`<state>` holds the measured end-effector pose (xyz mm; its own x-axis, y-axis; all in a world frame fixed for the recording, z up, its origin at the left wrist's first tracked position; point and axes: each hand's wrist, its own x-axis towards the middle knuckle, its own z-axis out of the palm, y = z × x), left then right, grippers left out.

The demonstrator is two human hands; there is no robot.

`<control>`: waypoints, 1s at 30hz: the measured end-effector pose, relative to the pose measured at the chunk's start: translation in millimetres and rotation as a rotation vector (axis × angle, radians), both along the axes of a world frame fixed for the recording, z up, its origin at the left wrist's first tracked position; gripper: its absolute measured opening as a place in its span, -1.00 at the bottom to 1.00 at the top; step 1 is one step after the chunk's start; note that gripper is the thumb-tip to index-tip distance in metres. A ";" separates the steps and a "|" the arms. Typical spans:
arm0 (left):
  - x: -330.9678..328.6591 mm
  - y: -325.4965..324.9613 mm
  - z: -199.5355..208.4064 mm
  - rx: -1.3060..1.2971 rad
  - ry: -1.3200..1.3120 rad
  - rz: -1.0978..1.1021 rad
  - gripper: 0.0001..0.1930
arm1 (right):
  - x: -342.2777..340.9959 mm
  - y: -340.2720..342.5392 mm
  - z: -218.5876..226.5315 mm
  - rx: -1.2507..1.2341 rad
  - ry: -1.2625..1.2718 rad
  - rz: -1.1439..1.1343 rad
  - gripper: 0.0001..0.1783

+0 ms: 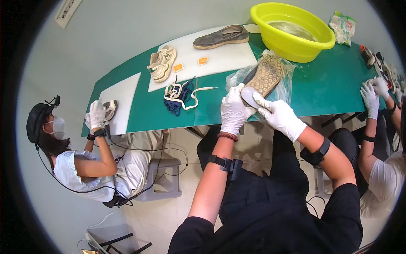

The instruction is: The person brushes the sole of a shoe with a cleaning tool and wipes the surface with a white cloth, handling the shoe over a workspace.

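Observation:
My gloved left hand point(235, 109) grips the heel end of a shoe point(267, 76), which is turned with its tan, round-studded sole up and its toe pointing away from me. A dark upper shows along the shoe's left side. In my gloved right hand point(282, 120) is a pale grey, rounded flat object point(250, 97), pressed on the heel of the sole; its kind does not show. Beneath the shoe lies a crumpled clear plastic bag point(287, 91). A dark grey slip-on shoe point(221, 37) of similar look rests on a white board point(186, 46) further back.
A yellow-green basin point(311, 50) of water stands at the back right, beside a plastic packet point(342, 28). Left of me are loose shoelaces point(179, 96), a beige sneaker point(162, 63) and two orange sachets point(203, 61). Co-workers sit at both sides, handling shoes.

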<state>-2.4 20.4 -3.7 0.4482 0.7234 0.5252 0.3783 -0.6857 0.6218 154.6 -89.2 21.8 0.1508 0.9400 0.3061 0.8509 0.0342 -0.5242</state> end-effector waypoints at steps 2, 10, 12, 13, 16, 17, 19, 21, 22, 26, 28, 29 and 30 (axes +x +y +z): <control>2.5 0.0 4.4 0.035 0.019 0.014 -0.04 | 13.1 4.2 10.9 -0.004 -0.010 -0.071 -0.58; 2.5 -3.1 4.8 -0.020 0.022 0.003 -0.03 | 5.1 4.7 4.1 -0.138 -0.014 -0.071 -0.57; 1.6 -0.1 3.8 0.007 -0.002 0.006 -0.03 | 2.3 -1.9 18.5 -0.139 -0.071 0.014 -0.55; -1.3 -1.5 1.9 0.024 -0.021 0.009 -0.04 | 9.1 5.3 39.6 -0.263 -0.055 -0.085 -0.54; 3.3 -7.4 8.8 0.039 0.026 0.025 -0.05 | 55.4 32.2 10.3 -0.058 -0.108 -0.291 -0.61; 3.4 -7.9 9.2 0.028 0.017 0.029 -0.05 | 52.9 33.0 8.9 -0.033 -0.094 -0.341 -0.61; 2.3 -1.2 0.9 0.033 0.038 0.045 -0.04 | 31.5 33.0 -3.5 -0.145 -0.152 -0.315 -0.58; -2.7 1.6 0.5 0.015 0.044 0.015 -0.04 | -16.6 11.2 4.7 -0.067 -0.054 -0.064 -0.58; -4.7 0.1 1.6 -0.141 0.000 0.023 -0.10 | -13.1 12.4 6.1 -0.066 -0.053 -0.060 -0.58; 3.6 -4.6 9.6 0.102 0.035 0.028 -0.09 | 35.5 31.6 23.9 -0.038 0.031 -0.275 -0.62; 4.4 -4.7 8.6 0.090 0.030 0.028 -0.09 | 59.4 45.1 0.6 -0.018 -0.031 -0.395 -0.61; 3.1 -4.4 8.2 0.079 0.029 0.035 -0.08 | 53.0 45.1 -3.1 -0.024 -0.060 -0.386 -0.64; -0.7 -1.7 6.5 0.084 0.033 0.047 -0.08 | 40.5 47.6 -6.2 -0.027 -0.084 -0.366 -0.66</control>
<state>-3.1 18.8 2.8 0.4325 0.6982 0.5705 0.4303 -0.7159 0.5498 195.0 -41.6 15.6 0.4539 0.8362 0.3078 0.8442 -0.2930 -0.4488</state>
